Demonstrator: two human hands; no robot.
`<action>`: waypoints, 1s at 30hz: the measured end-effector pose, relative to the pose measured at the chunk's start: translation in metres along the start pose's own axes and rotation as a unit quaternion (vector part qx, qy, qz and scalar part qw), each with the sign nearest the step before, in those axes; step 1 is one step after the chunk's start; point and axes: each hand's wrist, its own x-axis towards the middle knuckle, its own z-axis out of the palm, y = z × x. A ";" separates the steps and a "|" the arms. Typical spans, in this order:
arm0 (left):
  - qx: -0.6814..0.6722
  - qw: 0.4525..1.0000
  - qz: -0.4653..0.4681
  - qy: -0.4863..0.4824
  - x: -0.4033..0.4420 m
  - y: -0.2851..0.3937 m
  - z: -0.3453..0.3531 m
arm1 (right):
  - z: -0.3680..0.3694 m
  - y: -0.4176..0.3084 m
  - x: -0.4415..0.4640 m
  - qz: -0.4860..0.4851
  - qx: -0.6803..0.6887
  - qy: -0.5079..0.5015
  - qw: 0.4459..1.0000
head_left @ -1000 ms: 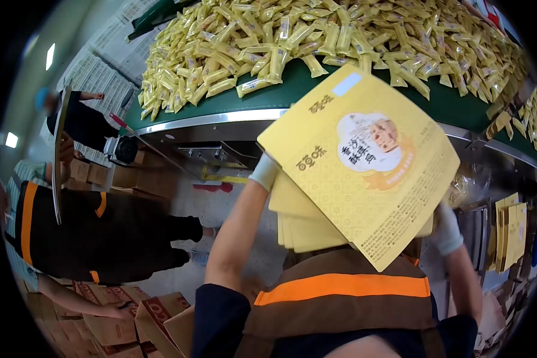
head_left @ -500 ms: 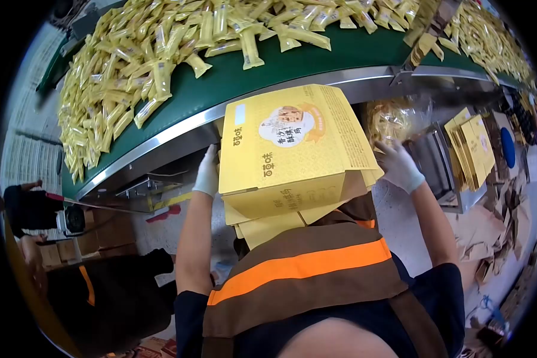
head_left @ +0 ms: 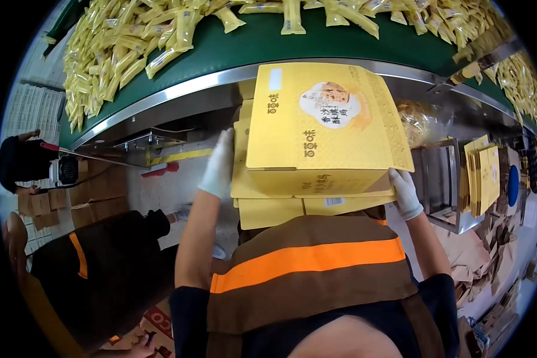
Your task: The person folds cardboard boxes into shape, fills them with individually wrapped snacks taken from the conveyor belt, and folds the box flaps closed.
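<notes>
From where I stand, the biggest thing is the green table [head_left: 212, 59], curving across in front of the person and heaped with yellow packets [head_left: 128, 68]. A co-worker in a dark apron [head_left: 101, 262] is off to the left. The yellow box [head_left: 364, 152] sits on a pile of flat cartons [head_left: 268, 212], between the person's body and the table's metal edge. Its top panel runs longer from side to side than front to back, and one side wall faces the person.

The box lies between the two gloved hands, and the right is nearer. The right hand [head_left: 406, 194] is at the near right corner, fingertips against it; whether the thumb pinches from beneath, I can't tell. The left hand [head_left: 218, 166] is held flat, fingers close together, just beside the cartons' left edges and a little apart from the box itself.

More flat cartons [head_left: 482, 176] stand by a metal frame [head_left: 457, 218] to the right, past a clear bag [head_left: 416, 122].

As for print, 百草味 shows twice on the top, running sideways. The round white badge [head_left: 330, 107] seems to read 香酥 and 沙琪玛, below a picture of the snack; the side wall's wording is fainter. There's a blank pale strip [head_left: 275, 79] near one corner, and a small barcode [head_left: 335, 201] on a carton below.
</notes>
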 end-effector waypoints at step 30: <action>0.012 0.982 0.096 -0.161 0.049 -0.016 -0.008 | 0.021 -0.096 0.001 -0.233 -0.646 -0.199 0.699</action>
